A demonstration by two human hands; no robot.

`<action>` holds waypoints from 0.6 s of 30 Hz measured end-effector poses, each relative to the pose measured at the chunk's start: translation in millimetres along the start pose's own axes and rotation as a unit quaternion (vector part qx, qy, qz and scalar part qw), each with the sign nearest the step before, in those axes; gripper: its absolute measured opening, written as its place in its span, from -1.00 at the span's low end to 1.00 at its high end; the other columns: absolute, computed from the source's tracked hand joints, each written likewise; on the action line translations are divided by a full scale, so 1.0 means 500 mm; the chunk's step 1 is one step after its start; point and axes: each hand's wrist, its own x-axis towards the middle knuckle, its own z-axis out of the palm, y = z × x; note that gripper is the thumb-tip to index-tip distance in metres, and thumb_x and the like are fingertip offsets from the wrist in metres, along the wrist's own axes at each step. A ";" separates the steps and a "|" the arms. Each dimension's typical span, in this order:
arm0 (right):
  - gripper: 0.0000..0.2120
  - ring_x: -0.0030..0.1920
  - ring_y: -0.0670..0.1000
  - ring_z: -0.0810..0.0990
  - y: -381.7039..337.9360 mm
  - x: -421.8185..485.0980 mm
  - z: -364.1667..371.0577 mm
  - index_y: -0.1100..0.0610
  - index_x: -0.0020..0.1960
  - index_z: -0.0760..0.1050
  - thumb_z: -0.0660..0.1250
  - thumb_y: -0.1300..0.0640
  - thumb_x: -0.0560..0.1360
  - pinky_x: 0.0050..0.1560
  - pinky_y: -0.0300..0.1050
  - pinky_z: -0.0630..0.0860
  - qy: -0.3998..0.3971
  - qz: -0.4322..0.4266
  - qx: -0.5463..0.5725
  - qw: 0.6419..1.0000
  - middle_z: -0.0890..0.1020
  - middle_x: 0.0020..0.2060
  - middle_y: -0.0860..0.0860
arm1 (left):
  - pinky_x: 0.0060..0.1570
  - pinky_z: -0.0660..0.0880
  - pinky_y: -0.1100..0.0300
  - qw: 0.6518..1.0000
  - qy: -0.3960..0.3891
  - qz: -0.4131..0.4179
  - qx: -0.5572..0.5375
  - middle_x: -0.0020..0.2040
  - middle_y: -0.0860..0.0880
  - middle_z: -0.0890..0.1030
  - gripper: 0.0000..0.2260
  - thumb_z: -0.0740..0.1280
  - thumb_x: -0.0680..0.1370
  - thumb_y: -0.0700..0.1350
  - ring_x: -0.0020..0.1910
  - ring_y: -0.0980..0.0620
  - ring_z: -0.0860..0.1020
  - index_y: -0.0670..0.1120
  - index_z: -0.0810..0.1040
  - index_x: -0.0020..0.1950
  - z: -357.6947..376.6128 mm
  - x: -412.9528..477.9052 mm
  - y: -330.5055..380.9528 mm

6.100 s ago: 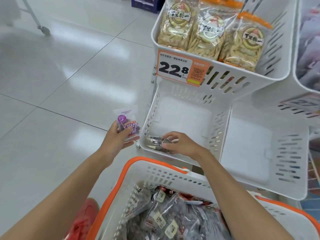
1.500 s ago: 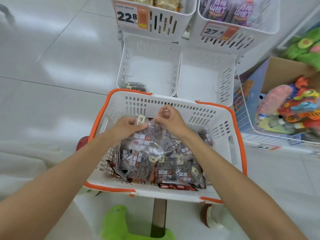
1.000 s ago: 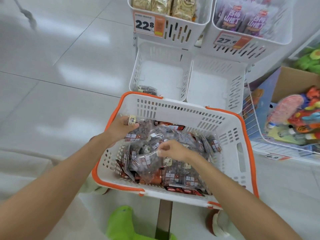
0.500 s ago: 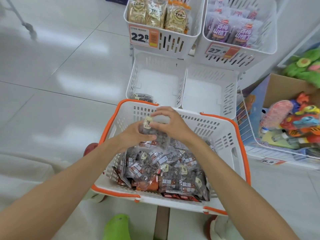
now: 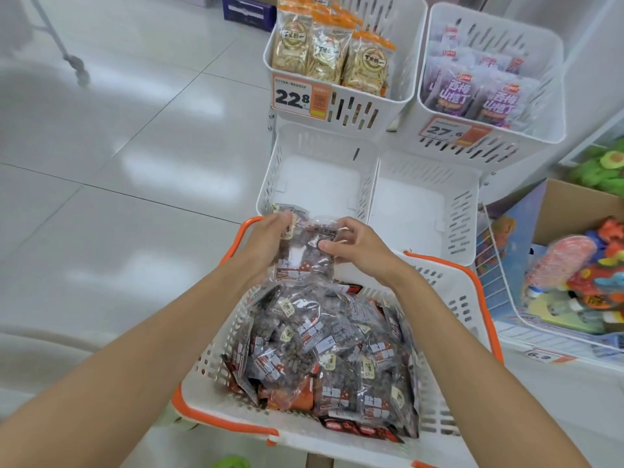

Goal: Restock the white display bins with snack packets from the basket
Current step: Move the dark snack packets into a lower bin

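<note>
1. White plastic basket [image 5: 449, 298], orange-rimmed, is taken as the reference. It carries a loose heap of packets [image 5: 331, 342]: dark snack in clear film.
2. Left hand [image 5: 266, 244] sits over the basket's far-left rim, fingers curled round the left edge of a lifted snack packet [image 5: 304, 258].
3. Lifted packet hangs upright above the basket's far wall, between the two hands. Single or a stacked pair: cannot tell.
4. Right hand [image 5: 358, 251] is over the same far wall. Thumb presses on the packet's face and fingers curl behind its top right corner, making a pinch.
5. Just beyond the basket is the lower left bin [image 5: 320, 177], with a lone packet [image 5: 287, 209] in the corner nearest the basket's left rim. Lower right bin [image 5: 422, 204] stands beside it, bare floor showing.
6. Judgement: packet is light, with soft, slick film and loose contents that shift and probably crush. Best held at the flat sealed top edge or the side seams, not the bulging middle. Lower it in rather than drop it.
</note>
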 end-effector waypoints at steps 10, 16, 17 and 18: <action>-0.69 -0.07 0.01 0.63 -0.065 0.169 -0.086 0.06 0.12 0.41 0.48 0.16 0.48 -0.09 -0.07 0.60 0.130 -0.122 -0.074 0.981 0.60 0.03 0.07 | -0.16 0.54 0.33 0.975 -0.111 0.110 0.160 0.08 0.02 0.55 -0.50 0.50 0.47 -0.21 0.00 0.12 0.57 0.01 0.39 0.32 -0.038 0.201 0.127; -0.65 0.07 0.03 0.50 0.004 0.318 -0.066 0.04 0.23 0.42 0.45 0.10 0.50 0.03 -0.03 0.48 0.220 -0.189 -0.224 0.930 0.58 0.07 0.03 | 0.02 0.48 0.22 0.945 0.015 0.193 0.262 0.05 -0.02 0.63 -0.55 0.60 0.35 -0.22 0.03 0.04 0.56 -0.05 0.51 0.15 -0.051 0.372 0.082; -0.63 0.06 0.05 0.50 0.015 0.341 -0.057 0.06 0.25 0.42 0.44 0.10 0.50 0.00 -0.03 0.48 0.231 -0.193 -0.232 0.925 0.57 0.08 0.05 | 0.09 0.48 0.15 0.932 0.037 0.209 0.293 0.08 -0.01 0.63 -0.56 0.59 0.36 -0.20 0.09 0.02 0.56 -0.02 0.52 0.16 -0.054 0.393 0.075; -0.63 0.04 0.07 0.51 0.031 0.366 -0.048 0.08 0.25 0.42 0.45 0.12 0.50 -0.02 -0.02 0.49 0.231 -0.193 -0.237 0.924 0.57 0.08 0.08 | 0.16 0.45 0.09 0.913 0.056 0.224 0.335 0.13 0.00 0.62 -0.57 0.58 0.37 -0.16 0.14 -0.01 0.54 0.00 0.53 0.18 -0.059 0.411 0.065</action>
